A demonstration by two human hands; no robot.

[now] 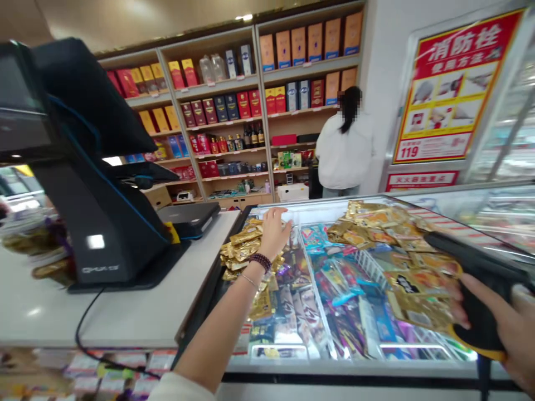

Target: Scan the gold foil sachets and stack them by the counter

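Observation:
My left hand (275,233) reaches forward over a pile of gold foil packets (238,253) on the left of a glass-topped chest freezer (267,365). Its fingers are bent a little, with the thumb apart, and nothing shows in them. On the right, my right hand (516,328) grips a black barcode scanner (480,273) with yellow trim, its head turned towards the middle. More gold packets (376,223) lie heaped on the right side of the glass, and some (418,284) lie close beside the scanner. Wrapped ice creams (292,309) show through the glass.
A black point-of-sale terminal (121,223) stands on the white counter (37,312) at left, its cable (79,328) hanging over the edge. Behind the freezer, a person in white (345,147) faces shelves of boxed bottles (251,103). A red-and-yellow poster (455,89) hangs at right.

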